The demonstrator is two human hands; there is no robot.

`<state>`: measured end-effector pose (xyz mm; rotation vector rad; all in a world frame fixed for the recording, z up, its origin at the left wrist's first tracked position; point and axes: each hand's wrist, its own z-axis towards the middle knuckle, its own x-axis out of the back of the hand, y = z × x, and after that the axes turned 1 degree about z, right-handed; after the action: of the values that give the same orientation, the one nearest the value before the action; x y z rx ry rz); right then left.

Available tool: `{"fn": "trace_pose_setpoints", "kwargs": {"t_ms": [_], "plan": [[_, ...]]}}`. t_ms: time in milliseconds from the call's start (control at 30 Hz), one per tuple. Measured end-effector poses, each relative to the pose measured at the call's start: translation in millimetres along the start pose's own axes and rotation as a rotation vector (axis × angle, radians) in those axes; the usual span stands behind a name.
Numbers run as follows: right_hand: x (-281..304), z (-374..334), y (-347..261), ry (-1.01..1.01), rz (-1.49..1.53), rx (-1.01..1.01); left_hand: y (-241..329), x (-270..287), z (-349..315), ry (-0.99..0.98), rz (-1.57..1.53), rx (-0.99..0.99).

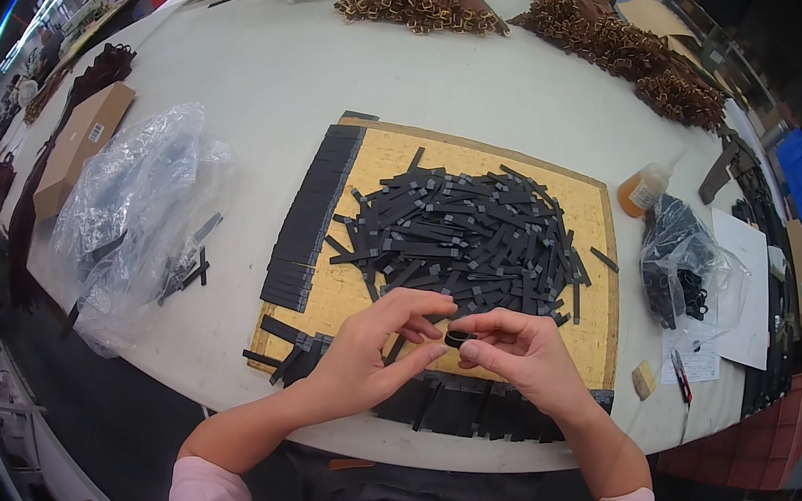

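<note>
White table [244,61] bearing a yellow rectangular board [597,310] heaped with flat black strips [462,243]. Above the board's near side, the left hand [371,349], grip unclear, curves beside the right hand [530,359], which pinches a small, black, looped strip [457,340].

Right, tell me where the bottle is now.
In the head view, the bottle is on the right, beside the yellow board and the clear bag of black pieces.
</note>
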<state>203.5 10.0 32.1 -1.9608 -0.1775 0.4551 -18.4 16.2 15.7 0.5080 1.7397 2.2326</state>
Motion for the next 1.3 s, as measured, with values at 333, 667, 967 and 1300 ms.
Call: {"fn": "trace_pose_setpoints", "kwargs": {"t_ms": [333, 667, 967, 1300], "plan": [[-11.6, 3.8, 6.1, 0.139, -0.289, 0.246, -5.1, -5.2, -9.0, 0.158, 0.195, 0.113], [-12.1, 3.7, 5.6, 0.109, -0.289, 0.218, -6.9, -5.3, -7.7, 0.14, 0.205, -0.021], [-5.7, 4.2, -5.1, -0.013, 0.051, 0.058, -16.9, 12.5, -4.8, -0.004, -0.486, 0.45], [-1.4, 8.7, -5.2, -0.143, 0.109, -0.068, -18.1, 17.8, -2.2, -0.134, -0.561, 0.54]]}}
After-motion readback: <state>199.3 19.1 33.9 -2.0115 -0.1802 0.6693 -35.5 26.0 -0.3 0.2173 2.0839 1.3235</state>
